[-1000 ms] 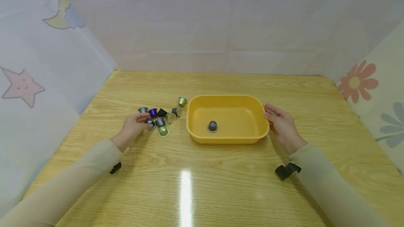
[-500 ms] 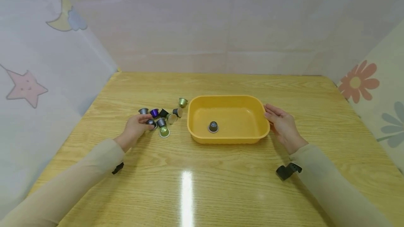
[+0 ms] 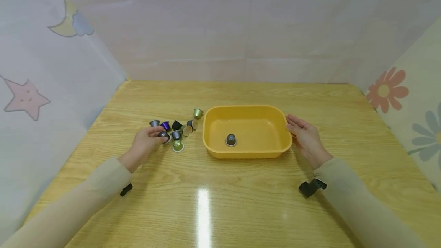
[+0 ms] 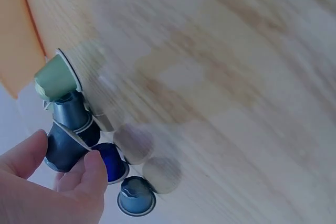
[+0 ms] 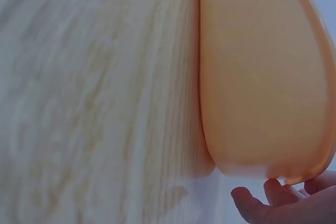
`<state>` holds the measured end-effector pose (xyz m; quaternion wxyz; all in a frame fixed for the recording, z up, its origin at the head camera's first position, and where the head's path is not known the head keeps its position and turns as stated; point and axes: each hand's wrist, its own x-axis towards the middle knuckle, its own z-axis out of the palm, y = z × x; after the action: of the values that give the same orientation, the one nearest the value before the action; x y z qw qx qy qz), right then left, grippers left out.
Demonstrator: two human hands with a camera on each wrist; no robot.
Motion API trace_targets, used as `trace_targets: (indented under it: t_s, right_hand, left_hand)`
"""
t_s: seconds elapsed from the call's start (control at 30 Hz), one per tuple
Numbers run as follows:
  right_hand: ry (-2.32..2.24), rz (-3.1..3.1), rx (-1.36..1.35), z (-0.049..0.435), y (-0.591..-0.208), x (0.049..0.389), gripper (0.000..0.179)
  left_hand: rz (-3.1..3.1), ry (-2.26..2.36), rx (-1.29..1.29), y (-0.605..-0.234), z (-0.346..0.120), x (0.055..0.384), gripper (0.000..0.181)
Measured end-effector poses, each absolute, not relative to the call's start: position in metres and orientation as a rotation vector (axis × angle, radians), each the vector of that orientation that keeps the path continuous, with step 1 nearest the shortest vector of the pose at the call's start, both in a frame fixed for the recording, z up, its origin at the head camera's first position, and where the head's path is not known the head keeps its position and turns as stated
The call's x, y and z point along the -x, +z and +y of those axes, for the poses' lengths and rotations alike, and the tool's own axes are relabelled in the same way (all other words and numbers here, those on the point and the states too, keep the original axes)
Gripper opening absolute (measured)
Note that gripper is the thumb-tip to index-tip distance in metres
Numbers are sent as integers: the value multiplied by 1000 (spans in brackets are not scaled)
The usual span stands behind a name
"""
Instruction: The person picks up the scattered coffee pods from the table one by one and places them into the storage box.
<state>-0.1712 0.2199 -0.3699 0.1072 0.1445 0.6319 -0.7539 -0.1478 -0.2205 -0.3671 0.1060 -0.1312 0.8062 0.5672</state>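
Note:
A yellow tub (image 3: 275, 144) stands mid-table with one dark capsule (image 3: 231, 140) upright in it. Left of the tub lies a cluster of several coffee capsules (image 3: 177, 135). My left hand (image 3: 160, 133) is at the cluster's near-left side, and its thumb and fingers pinch a dark grey capsule (image 3: 165, 136). In the left wrist view that hand (image 4: 60, 163) holds the dark capsule (image 4: 63, 148), with a blue capsule (image 4: 111, 162), a grey-blue capsule (image 4: 136, 196) and a green capsule (image 4: 55, 77) beside it. My right hand (image 3: 292, 123) rests with relaxed fingers (image 5: 273, 195) against the tub's (image 5: 257, 77) right end.
The wooden table (image 3: 220, 202) is walled by pale cloth screens on the left, back and right. A lone green capsule (image 3: 198, 113) lies by the tub's far-left corner. Bare tabletop runs in front of the tub and behind it.
The left hand's fingers have drawn in round the dark grey capsule at the cluster's edge. The right hand stays at the tub's end. The head view has shifted slightly.

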Motion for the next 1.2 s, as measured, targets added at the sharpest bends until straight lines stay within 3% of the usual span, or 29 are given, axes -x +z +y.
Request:
trace_targets:
  t_s: [1.2]
  right_hand:
    - [-2227, 1884, -425, 219, -372, 171, 57]
  left_hand:
    - [2350, 1798, 218, -342, -171, 144, 49]
